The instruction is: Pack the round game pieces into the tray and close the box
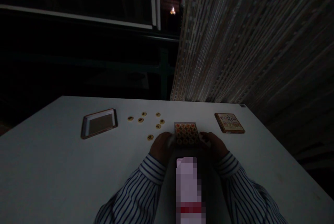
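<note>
In the head view a small clear box (185, 124) stands on the white table in front of me. Rows of round xiangqi pieces (184, 132) fill it, and red characters show on the top ones. My left hand (162, 146) grips its left side, with the fingers curled. On the opposite side my right hand (214, 145) holds it with bent fingers. Several loose xiangqi pieces (150, 137) with dark characters lie spread out to the left of the box. The lower part of the box is dark and hard to make out.
An open shallow tray (82, 126) lies at the left of the white table (65, 168). A flat box with a printed cover (231, 123) lies at the right. Close to me is a lit, pixelated screen (189, 185). A string curtain (208, 43) hangs behind the table.
</note>
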Demonstrator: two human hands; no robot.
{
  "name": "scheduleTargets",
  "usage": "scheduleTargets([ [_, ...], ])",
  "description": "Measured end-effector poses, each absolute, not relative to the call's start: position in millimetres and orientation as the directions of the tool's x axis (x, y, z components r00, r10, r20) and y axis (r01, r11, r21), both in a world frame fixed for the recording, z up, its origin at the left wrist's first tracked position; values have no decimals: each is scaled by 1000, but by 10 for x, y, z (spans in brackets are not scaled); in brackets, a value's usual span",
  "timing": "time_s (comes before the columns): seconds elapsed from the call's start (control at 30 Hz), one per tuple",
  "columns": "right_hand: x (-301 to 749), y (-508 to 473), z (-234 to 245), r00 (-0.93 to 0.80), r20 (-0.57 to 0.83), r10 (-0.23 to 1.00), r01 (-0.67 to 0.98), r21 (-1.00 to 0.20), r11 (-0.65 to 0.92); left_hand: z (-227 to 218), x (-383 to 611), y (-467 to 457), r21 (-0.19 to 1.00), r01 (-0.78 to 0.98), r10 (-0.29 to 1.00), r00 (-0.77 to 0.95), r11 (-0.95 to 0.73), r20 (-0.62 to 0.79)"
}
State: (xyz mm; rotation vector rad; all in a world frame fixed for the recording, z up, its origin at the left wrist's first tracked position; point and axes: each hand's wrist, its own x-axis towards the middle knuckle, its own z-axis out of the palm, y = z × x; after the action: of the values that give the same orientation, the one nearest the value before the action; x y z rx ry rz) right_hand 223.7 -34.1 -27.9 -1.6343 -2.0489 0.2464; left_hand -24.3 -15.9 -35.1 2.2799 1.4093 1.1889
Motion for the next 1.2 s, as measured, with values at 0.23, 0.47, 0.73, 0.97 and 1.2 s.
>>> scheduleTargets([
  [0.23,2052,-295,-48,-254,291,922,878,-331,347,-257,-742,-48,467,774,842,154,-428,517],
  [0.47,1535,-126,179,-400,168,901,884,-188,427,-346,-1128,93,366,862,883,173,-350,437],
  [0.73,925,120,222,-541,-58,839,839,-109,533,-579,-1185,171,351,852,876,225,-389,425],
  [0.97,599,216,115,-525,-200,827,850,-71,523,-607,-1123,171,303,887,875,192,-348,444],
  [1.2,467,280,-23,-539,-228,811,841,-103,531,-623,-1100,185,285,912,892,157,-295,423],
])
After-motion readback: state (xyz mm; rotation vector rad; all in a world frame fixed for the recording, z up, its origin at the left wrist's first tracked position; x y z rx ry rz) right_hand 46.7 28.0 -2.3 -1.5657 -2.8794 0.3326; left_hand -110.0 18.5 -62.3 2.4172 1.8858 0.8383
